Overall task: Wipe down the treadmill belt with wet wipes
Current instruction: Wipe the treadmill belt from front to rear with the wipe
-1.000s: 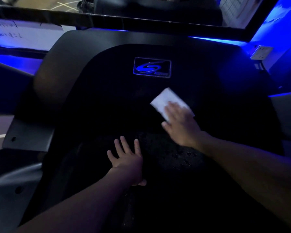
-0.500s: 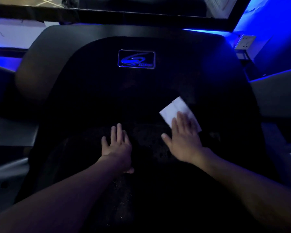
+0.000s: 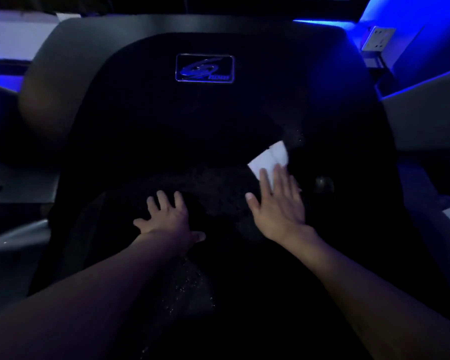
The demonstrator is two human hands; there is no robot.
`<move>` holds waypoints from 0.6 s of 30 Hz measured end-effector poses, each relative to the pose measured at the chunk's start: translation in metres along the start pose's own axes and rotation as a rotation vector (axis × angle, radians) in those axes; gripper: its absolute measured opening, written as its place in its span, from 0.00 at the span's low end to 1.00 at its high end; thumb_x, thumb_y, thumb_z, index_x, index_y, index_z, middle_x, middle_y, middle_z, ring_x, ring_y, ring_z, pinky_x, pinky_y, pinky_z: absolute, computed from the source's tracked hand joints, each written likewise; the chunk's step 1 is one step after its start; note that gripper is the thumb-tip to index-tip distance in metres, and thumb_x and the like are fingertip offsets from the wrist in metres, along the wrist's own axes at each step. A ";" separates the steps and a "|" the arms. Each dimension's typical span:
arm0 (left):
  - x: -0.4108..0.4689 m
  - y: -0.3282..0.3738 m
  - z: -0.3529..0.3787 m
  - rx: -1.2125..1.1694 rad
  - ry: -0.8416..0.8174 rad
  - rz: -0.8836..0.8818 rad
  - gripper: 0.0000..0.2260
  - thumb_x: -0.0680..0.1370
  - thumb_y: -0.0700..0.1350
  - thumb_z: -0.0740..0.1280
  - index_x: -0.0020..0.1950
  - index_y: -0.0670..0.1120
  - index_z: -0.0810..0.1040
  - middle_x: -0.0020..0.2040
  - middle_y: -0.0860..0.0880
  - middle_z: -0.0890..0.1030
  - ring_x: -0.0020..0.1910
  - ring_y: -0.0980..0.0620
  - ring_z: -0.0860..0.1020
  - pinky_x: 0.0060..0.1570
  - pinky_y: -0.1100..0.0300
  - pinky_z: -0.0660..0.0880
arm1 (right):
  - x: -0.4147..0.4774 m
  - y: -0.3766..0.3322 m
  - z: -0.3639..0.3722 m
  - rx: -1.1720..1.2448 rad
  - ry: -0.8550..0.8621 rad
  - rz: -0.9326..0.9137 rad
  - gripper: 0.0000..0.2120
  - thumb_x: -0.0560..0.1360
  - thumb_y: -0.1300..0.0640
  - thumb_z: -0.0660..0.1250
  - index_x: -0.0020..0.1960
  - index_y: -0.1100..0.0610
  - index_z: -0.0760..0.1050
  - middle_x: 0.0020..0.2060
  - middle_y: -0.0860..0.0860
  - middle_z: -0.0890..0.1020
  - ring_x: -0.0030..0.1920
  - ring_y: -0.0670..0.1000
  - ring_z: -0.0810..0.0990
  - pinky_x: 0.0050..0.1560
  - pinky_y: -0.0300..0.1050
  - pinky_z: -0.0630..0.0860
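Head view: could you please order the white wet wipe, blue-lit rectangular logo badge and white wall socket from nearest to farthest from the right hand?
1. White wet wipe, pressed under the right hand.
2. Blue-lit rectangular logo badge, ahead, to the left.
3. White wall socket, far upper right.

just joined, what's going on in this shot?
A person is leaning over a treadmill belt in dim blue light. The right hand presses a white wet wipe flat against the dark surface with straight fingers, right of centre near the belt's front end. The left hand rests flat on the belt with its fingers spread and holds nothing. The logo badge on the cover lies ahead of both hands. It is too dark to tell how much is already wiped.
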State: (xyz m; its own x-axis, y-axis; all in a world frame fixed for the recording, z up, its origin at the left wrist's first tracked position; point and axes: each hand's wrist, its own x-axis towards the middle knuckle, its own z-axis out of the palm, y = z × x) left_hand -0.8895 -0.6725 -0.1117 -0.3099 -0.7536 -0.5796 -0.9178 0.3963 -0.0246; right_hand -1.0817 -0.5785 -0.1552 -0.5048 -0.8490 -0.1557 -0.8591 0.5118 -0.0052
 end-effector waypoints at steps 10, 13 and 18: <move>-0.002 -0.070 0.005 -0.064 0.003 -0.125 0.54 0.70 0.65 0.71 0.77 0.57 0.32 0.78 0.37 0.37 0.77 0.33 0.42 0.69 0.31 0.57 | 0.011 -0.043 0.011 0.140 0.036 -0.070 0.36 0.79 0.38 0.34 0.80 0.58 0.42 0.79 0.55 0.37 0.78 0.51 0.33 0.77 0.52 0.34; 0.000 -0.072 0.000 -0.095 0.012 -0.099 0.57 0.68 0.65 0.73 0.79 0.52 0.34 0.78 0.37 0.39 0.77 0.34 0.43 0.71 0.34 0.57 | 0.020 -0.068 0.005 0.192 0.007 0.010 0.34 0.82 0.40 0.41 0.80 0.60 0.40 0.79 0.55 0.36 0.78 0.50 0.33 0.77 0.50 0.34; 0.000 -0.087 -0.002 -0.075 -0.021 -0.068 0.59 0.66 0.57 0.78 0.79 0.44 0.37 0.79 0.39 0.39 0.78 0.37 0.43 0.73 0.40 0.58 | 0.005 -0.138 0.004 0.231 -0.111 -0.500 0.32 0.83 0.41 0.43 0.81 0.59 0.44 0.80 0.51 0.40 0.78 0.45 0.35 0.77 0.46 0.33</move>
State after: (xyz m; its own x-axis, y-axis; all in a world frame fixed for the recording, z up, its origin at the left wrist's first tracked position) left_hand -0.8103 -0.7082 -0.1077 -0.2416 -0.7663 -0.5953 -0.9528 0.3037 -0.0042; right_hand -0.9658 -0.6529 -0.1595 -0.0179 -0.9831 -0.1819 -0.9445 0.0763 -0.3195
